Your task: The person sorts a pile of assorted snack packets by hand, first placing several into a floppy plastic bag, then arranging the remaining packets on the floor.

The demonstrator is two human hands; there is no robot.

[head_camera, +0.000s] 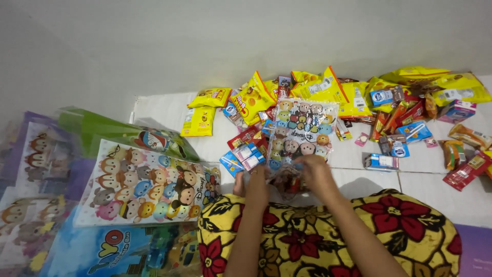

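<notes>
From the head view I see both hands pinched on the lower edge of a clear plastic goodie bag printed with rows of round cartoon faces, held upright over the white tiled floor just past my knees in yellow cloth with red flowers. My left hand closes on the bag's bottom left corner, my right hand on its bottom right, with red wrappers showing through the plastic between them. To do this well, I judge I should keep both grips even so the bag stays flat and nothing inside bunches to one side. Just left of the bag lie small blue and red drink cartons, nearly touching it. Behind it a heap of yellow snack packets spreads to the right among red wrapped bars. A flat stack of printed cartoon bags lies to the left, well apart.
</notes>
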